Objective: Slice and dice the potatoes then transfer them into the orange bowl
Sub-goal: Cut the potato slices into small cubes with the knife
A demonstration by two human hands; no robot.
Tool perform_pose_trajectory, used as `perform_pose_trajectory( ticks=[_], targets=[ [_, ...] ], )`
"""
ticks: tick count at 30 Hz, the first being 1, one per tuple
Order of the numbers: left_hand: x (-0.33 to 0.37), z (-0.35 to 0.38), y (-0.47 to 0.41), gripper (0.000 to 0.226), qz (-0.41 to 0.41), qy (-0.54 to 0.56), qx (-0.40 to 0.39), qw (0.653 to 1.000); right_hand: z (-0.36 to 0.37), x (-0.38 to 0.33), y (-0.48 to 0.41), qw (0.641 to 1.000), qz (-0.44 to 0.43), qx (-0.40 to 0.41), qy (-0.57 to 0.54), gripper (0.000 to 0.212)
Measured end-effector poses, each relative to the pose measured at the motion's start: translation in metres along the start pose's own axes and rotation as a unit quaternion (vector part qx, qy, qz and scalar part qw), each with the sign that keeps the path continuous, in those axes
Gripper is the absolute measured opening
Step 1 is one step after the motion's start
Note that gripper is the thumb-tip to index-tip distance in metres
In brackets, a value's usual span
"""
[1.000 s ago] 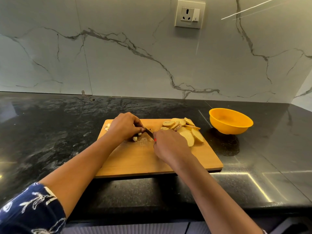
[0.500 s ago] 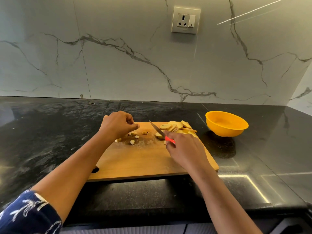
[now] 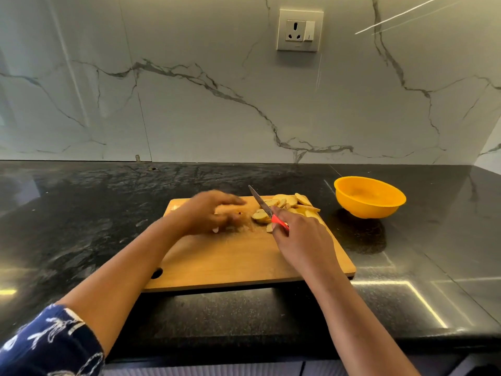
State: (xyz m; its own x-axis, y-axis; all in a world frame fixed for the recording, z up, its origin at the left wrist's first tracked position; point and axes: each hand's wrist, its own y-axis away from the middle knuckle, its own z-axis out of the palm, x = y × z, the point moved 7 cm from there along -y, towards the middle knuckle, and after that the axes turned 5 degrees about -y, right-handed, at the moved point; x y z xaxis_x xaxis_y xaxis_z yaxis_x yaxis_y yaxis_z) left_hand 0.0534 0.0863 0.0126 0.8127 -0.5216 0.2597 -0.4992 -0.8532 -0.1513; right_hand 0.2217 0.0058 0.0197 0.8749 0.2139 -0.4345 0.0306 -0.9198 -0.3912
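On the left half of the wooden cutting board [image 3: 244,263], the left hand [image 3: 210,213] hovers blurred, its fingers stretched out flat. Just right of it the right hand [image 3: 305,241] grips the red-handled knife [image 3: 267,209], blade tilted up beside the potato slices [image 3: 288,203] heaped at the board's far right corner. Farther right, apart on the black counter [image 3: 81,213], stands the orange bowl [image 3: 370,199].

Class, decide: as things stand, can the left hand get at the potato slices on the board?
Likely yes: left hand is beside the potato slices; only the raised knife blade stands between.
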Motion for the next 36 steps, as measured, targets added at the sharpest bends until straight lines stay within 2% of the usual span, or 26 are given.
perform_pose_trajectory(
  ticks=[1,3,6,8,10,12,13,15,18,22,27,29,32,34,36],
  targets=[
    [0.006,0.01,-0.001,0.042,0.025,-0.04,-0.034,0.998,0.001,0.001,0.0,1.0,0.002,-0.002,0.001,0.045],
    [0.007,0.017,-0.004,0.041,0.054,-0.139,-0.052,0.987,0.002,0.002,-0.001,1.0,0.004,-0.005,0.002,0.046],
    [-0.008,0.006,-0.001,0.04,0.051,-0.295,-0.031,0.954,0.003,0.0,0.001,1.0,0.001,-0.009,0.006,0.046],
    [-0.022,-0.002,0.003,0.038,0.027,-0.332,-0.002,0.943,0.005,-0.001,0.001,1.0,0.0,-0.01,0.009,0.047],
    [-0.035,-0.012,0.007,0.032,-0.026,-0.275,0.048,0.96,0.005,-0.001,0.002,1.0,0.0,-0.01,0.006,0.046],
    [-0.053,-0.022,0.012,0.025,-0.099,-0.105,0.112,0.983,0.004,-0.001,0.003,1.0,-0.002,-0.007,0.002,0.045],
    [-0.063,-0.027,0.017,0.023,-0.132,-0.002,0.145,0.981,0.003,-0.001,0.004,1.0,-0.003,-0.006,-0.001,0.045],
    [-0.078,-0.035,0.026,0.023,-0.175,0.167,0.209,0.948,0.004,0.0,0.005,1.0,-0.002,-0.004,-0.006,0.044],
    [-0.089,-0.033,0.034,0.038,-0.199,0.281,0.228,0.911,0.005,0.0,0.004,1.0,-0.003,-0.004,-0.008,0.045],
    [-0.086,-0.006,0.025,0.067,-0.223,0.279,0.111,0.928,0.006,-0.001,0.004,1.0,-0.004,-0.007,-0.008,0.045],
    [-0.081,-0.004,0.02,0.082,-0.226,0.261,0.079,0.935,0.007,-0.002,0.005,1.0,-0.003,-0.013,-0.014,0.044],
    [-0.07,0.002,0.017,0.075,-0.205,0.229,0.032,0.951,0.007,-0.002,0.005,1.0,-0.001,-0.013,-0.016,0.045],
    [-0.051,0.012,0.012,0.061,-0.138,0.061,-0.042,0.988,0.008,-0.002,0.005,1.0,0.004,-0.018,-0.012,0.045],
    [-0.05,0.009,0.008,0.049,-0.101,-0.017,-0.023,0.995,0.009,-0.004,0.005,1.0,0.004,-0.02,-0.006,0.046],
    [-0.057,0.002,0.006,0.037,-0.096,-0.041,0.022,0.994,0.01,-0.004,0.005,1.0,0.006,-0.022,-0.002,0.046]
  ],
)
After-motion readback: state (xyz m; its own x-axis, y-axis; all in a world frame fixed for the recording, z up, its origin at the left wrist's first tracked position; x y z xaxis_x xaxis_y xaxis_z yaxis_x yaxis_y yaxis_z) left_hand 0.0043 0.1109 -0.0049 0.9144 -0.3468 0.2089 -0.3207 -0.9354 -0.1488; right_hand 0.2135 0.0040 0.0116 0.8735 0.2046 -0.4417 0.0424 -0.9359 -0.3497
